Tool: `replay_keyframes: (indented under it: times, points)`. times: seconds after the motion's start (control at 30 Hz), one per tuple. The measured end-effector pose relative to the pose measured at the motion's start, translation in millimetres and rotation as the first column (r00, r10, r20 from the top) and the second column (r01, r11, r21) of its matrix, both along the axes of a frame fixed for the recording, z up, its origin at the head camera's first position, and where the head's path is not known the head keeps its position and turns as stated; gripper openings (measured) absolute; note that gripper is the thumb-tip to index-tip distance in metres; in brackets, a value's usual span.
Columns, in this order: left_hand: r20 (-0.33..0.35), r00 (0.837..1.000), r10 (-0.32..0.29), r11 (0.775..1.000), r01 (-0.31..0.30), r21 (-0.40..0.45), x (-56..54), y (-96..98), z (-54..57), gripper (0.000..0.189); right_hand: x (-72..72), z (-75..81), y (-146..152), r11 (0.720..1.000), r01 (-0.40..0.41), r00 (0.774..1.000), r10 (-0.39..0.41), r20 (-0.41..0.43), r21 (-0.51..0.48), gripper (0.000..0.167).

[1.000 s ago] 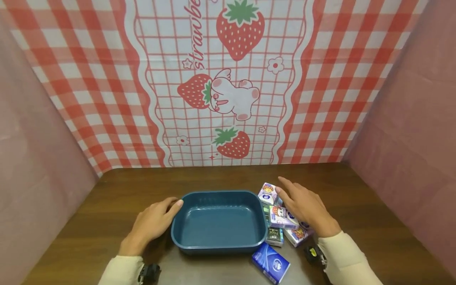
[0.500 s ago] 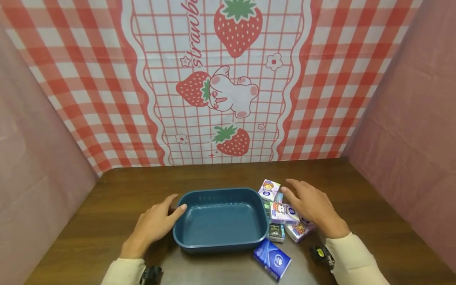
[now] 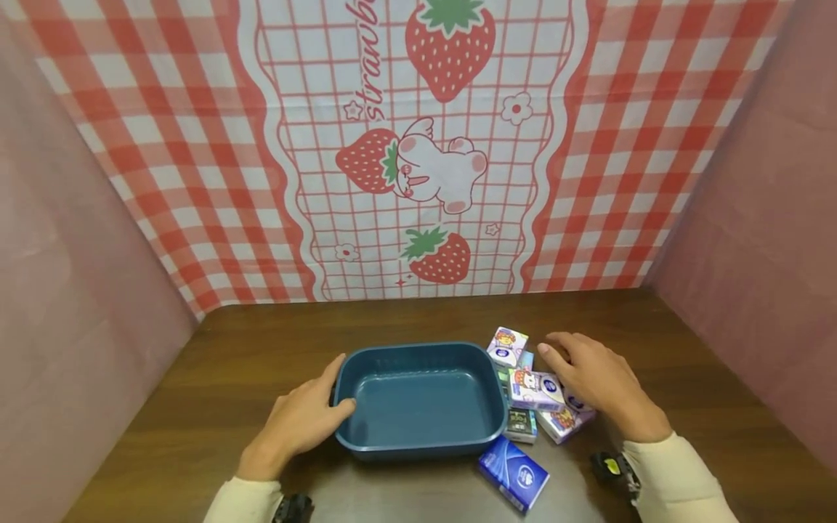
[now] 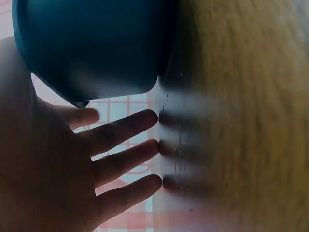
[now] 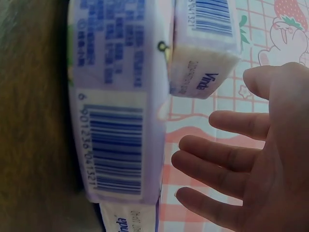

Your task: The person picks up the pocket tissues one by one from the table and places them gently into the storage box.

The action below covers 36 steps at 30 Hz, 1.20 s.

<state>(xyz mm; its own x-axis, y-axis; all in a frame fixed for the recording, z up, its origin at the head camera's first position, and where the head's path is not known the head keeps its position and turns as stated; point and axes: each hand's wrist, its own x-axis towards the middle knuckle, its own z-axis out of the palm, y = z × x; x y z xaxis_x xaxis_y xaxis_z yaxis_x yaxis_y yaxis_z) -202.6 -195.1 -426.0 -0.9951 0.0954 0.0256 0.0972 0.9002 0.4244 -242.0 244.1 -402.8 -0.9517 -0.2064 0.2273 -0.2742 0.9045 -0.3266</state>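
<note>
A dark teal rectangular basin (image 3: 421,407) sits mid-table, nothing inside it. My left hand (image 3: 301,421) rests at its left end, thumb over the rim. In the left wrist view the hand's fingers (image 4: 128,159) are straight and spread outside the basin, tips at the tabletop. My right hand (image 3: 604,385) hovers with relaxed fingers beside a heap of pocket tissue packs, holding nothing. A lilac tissue pack (image 3: 536,391) lies on the heap, with another cartoon-printed pack (image 3: 506,347) behind it. In the right wrist view a barcoded tissue pack (image 5: 116,145) is apart from the fingers.
A blue tissue pack (image 3: 514,473) lies at the basin's front right corner. A dark-labelled pack (image 3: 521,425) sits against the basin's right side. The brown wooden table (image 3: 261,327) meets a strawberry-print cloth (image 3: 431,174) at the back; pink cloth hangs at both sides.
My left thumb has slid further over the basin's left rim, fingers along its outer side. My right hand has drawn off rightward from the tissue packs. The head view has shifted slightly.
</note>
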Motion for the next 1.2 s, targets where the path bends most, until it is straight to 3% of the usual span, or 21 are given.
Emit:
replay_keyframes:
  times: [0.4, 0.7, 1.2]
  points:
    - [-0.026, 0.999, -0.026, 0.999, 0.028, 0.042, 1.9, 0.9, 0.0, 0.082, 0.9, 2.0, 4, 1.000, 0.003, 0.999, -0.005, 0.044, 0.031, 0.053]
    - [0.016, 0.998, -0.055, 0.997, 0.054, 0.063, 2.3, 8.5, -3.1, 0.085, 1.8, 3.6, 9, 0.999, 0.020, 0.995, -0.024, 0.093, 0.044, 0.053]
    - [0.014, 0.997, -0.073, 0.997, 0.072, 0.033, 1.9, 3.1, -0.3, 0.081, -0.3, 0.8, 14, 0.997, 0.034, 0.990, -0.043, 0.133, 0.070, 0.054]
